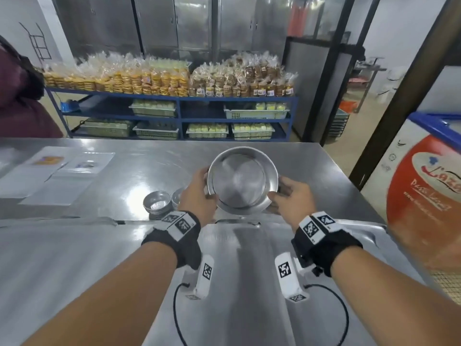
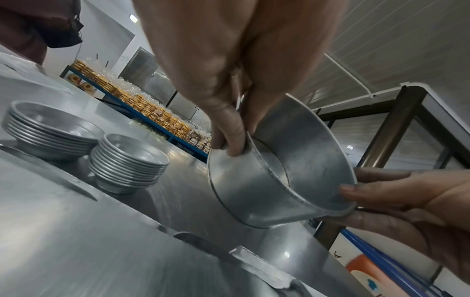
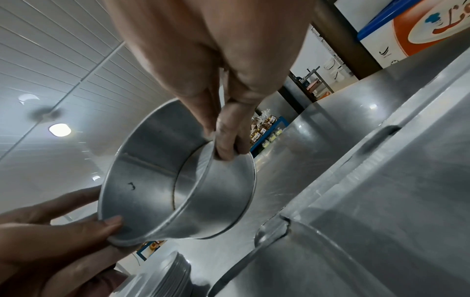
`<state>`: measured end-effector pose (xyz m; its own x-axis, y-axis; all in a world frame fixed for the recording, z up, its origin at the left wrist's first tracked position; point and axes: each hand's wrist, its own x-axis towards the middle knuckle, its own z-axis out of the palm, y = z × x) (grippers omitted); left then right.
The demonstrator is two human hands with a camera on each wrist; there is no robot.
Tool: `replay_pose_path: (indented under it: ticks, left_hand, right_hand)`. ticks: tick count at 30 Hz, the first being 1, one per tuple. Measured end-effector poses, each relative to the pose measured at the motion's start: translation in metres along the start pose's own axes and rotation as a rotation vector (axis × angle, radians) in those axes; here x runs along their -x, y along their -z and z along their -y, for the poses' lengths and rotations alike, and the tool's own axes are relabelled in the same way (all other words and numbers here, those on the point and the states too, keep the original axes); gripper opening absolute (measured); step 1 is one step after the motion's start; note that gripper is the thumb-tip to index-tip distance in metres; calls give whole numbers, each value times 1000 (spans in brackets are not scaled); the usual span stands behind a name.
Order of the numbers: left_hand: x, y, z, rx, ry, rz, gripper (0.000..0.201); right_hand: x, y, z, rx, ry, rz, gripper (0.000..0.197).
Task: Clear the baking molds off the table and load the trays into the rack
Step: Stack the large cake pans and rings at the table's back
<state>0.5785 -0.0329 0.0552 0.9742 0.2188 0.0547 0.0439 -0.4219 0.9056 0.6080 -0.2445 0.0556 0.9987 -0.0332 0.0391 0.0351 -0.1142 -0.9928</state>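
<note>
A round, deep metal baking mold (image 1: 242, 181) (image 2: 279, 180) (image 3: 178, 186) is held above the steel table (image 1: 149, 176), its opening tilted toward me. My left hand (image 1: 197, 193) (image 2: 229, 128) grips its left rim, thumb inside. My right hand (image 1: 289, 196) (image 3: 226, 138) grips the right rim the same way. Two stacks of small round molds (image 1: 157, 204) (image 2: 127, 162) stand on the table just left of my left hand. A large flat metal tray (image 1: 237, 258) lies in front of me, under my forearms.
Plastic-covered papers (image 1: 62, 171) lie on the table's far left. A blue shelf (image 1: 174, 113) of packed biscuits stands behind the table. A freezer chest (image 1: 424, 196) is at the right. Another person's dark red sleeve (image 1: 22, 101) shows at the far left.
</note>
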Motion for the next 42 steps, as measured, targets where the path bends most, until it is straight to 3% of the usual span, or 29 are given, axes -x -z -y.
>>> replay_pose_path:
  ticks: [5, 9, 19, 20, 22, 24, 26, 31, 36, 42]
  left_hand:
    - [-49, -15, 25, 15, 23, 13, 64]
    - [-74, -20, 33, 48, 75, 0, 47]
    - [-88, -20, 52, -146, 197, -46, 7]
    - [-90, -22, 55, -164, 200, -25, 10]
    - [-90, -27, 57, -166, 218, 25, 28]
    - [-79, -26, 46, -194, 247, 67, 34]
    - [-68, -22, 39, -261, 261, 89, 21]
    - [-42, -7, 19, -314, 257, 161, 19]
    - [1, 19, -24, -462, 199, 150, 31]
    - [88, 57, -93, -658, 103, 159, 37]
  right_hand:
    - [-52, -11, -29, 101, -52, -3, 43]
    - [-82, -15, -37, 173, -124, 20, 36]
    - [-108, -32, -54, 294, -232, 47, 16]
    - [-109, -35, -56, 281, -248, 56, 12]
    - [-108, -41, -57, 251, -278, 84, 21]
    - [-103, -46, -56, 289, -274, 119, 32]
    - [-95, -49, -51, 328, -278, 138, 33]
    - [-62, -47, -28, 498, -274, 125, 9]
    - [-21, -31, 19, 617, -215, 190, 27]
    - [63, -8, 92, 843, -39, 277, 32]
